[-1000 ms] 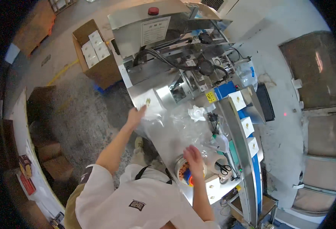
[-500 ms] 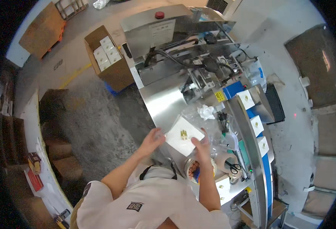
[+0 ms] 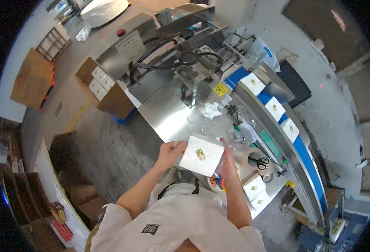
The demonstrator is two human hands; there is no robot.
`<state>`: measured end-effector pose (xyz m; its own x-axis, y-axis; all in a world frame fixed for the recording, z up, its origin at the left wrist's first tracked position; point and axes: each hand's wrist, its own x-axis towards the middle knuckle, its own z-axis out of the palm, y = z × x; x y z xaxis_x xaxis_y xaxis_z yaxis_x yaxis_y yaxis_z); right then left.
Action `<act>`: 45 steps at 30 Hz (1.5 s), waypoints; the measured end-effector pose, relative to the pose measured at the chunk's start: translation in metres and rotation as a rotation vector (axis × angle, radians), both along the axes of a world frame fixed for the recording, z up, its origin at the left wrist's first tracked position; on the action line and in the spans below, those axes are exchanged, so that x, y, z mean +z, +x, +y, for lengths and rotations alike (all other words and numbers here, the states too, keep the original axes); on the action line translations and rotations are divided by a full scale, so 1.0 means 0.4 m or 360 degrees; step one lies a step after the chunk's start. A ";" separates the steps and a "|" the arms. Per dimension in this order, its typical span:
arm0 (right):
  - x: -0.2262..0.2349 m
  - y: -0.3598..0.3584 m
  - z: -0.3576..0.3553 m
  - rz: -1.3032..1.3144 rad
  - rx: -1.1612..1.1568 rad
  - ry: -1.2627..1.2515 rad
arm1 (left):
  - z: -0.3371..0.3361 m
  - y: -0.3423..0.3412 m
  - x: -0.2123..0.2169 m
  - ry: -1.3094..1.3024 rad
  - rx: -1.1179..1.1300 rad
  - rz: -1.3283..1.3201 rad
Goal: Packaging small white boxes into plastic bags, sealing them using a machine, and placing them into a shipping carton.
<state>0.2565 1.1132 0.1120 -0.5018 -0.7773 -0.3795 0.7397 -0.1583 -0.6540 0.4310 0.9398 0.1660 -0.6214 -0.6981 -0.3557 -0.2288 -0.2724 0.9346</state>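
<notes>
Between my two hands is a square pack of white paper napkins (image 3: pixel 202 156) with a gold print, in a clear plastic wrapper. My left hand (image 3: pixel 170 154) is closed, pinching the pack's left edge between thumb and fingers. Along the right edge lies my right hand (image 3: pixel 228 163), gripping pack and film; its thumb is mostly hidden. Under my right forearm, a round tub (image 3: pixel 215 183) with colourful contents is partly covered. Two similar napkin packs (image 3: pixel 254 187) lie on the table to the right of that forearm.
A conveyor with a blue belt (image 3: pixel 305 161) carries several napkin packs on the right. Black scissors (image 3: pixel 258 161) and crumpled white paper (image 3: pixel 210 110) lie on the metal table (image 3: pixel 162 122). Beyond stands a machine (image 3: pixel 193 63); a cardboard box (image 3: pixel 111 98) of white packs is at far left.
The view has turned, shifting the machine leftward. The pack has turned between my hands, and my left hand now pinches its edge. My right thumb has left the pack's top face.
</notes>
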 end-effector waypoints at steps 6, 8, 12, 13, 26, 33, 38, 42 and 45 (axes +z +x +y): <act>-0.006 0.032 0.091 -0.0258 0.0172 0.0025 | 0.018 -0.031 0.083 0.0167 0.0147 0.0159; -0.054 0.051 0.101 -0.0304 0.0051 0.0070 | 0.034 -0.051 0.145 0.0262 0.0205 0.0251; 0.004 0.049 0.088 -0.0422 0.0180 -0.0071 | 0.044 -0.037 0.208 0.0417 0.0135 0.0499; 0.026 0.044 0.087 -0.0467 0.0192 -0.0116 | 0.044 -0.035 0.220 0.0412 0.0126 0.0500; 0.090 0.024 0.125 -0.0494 0.0180 -0.0174 | 0.091 -0.074 0.391 0.0118 -0.0185 0.0584; 0.095 0.034 0.154 -0.0509 0.0109 -0.0193 | 0.036 -0.076 0.431 -0.0072 0.0075 0.0691; 0.058 -0.012 0.235 -0.0393 -0.0251 -0.0030 | -0.082 -0.049 0.328 -0.0296 0.0236 0.0525; 0.098 -0.076 0.335 -0.0233 -0.0416 0.0047 | -0.160 -0.043 0.171 -0.0197 0.0306 0.0522; 0.094 -0.128 0.412 0.0014 -0.0608 0.0054 | -0.134 -0.056 0.080 -0.0155 0.0232 0.0252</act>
